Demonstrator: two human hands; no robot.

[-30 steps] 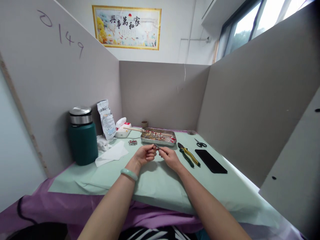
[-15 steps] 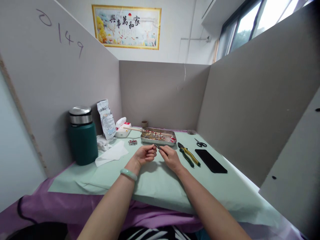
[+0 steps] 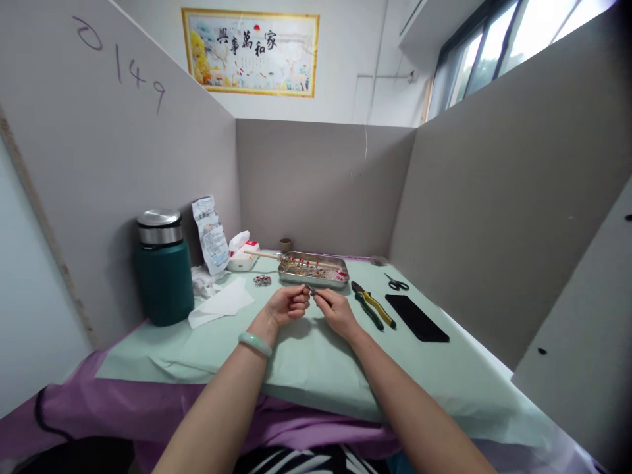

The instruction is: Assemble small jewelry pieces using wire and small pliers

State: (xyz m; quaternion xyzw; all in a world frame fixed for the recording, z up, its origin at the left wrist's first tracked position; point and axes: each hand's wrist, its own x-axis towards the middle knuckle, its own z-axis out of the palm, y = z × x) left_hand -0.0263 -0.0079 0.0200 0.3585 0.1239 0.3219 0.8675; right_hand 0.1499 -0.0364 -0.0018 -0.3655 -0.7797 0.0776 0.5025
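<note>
Along the bottom of the frame, one purple cloth (image 3: 296,424) hangs below one pale green cover (image 3: 320,372), over which two forearms reach. One jade-coloured bangle (image 3: 255,343) circles the left wrist. At the centre, the left hand (image 3: 289,306) is curled, thumb and forefinger pressed together; whether anything lies between them is too small to tell. The right hand (image 3: 336,311) pinches one slim dark item (image 3: 311,289), which bridges the gap between the two hands, its far tip at the left fingertips. Right of centre lie one black flat slab (image 3: 417,318), one pair of pliers (image 3: 374,306) with one green and one yellow handle, and one pair of scissors (image 3: 396,283). Left of centre stand one green bottle (image 3: 164,283) and one upright pouch (image 3: 211,237), near white paper (image 3: 222,304) and one tissue pack (image 3: 243,258). Just beyond the hands sit one small cluster of red and silvery pieces (image 3: 262,281) and one metal tray (image 3: 296,279) holding red beads too many to count. Three grey panels (image 3: 320,184) enclose the table; upper left of centre hangs one gold-bordered picture (image 3: 250,52).
</note>
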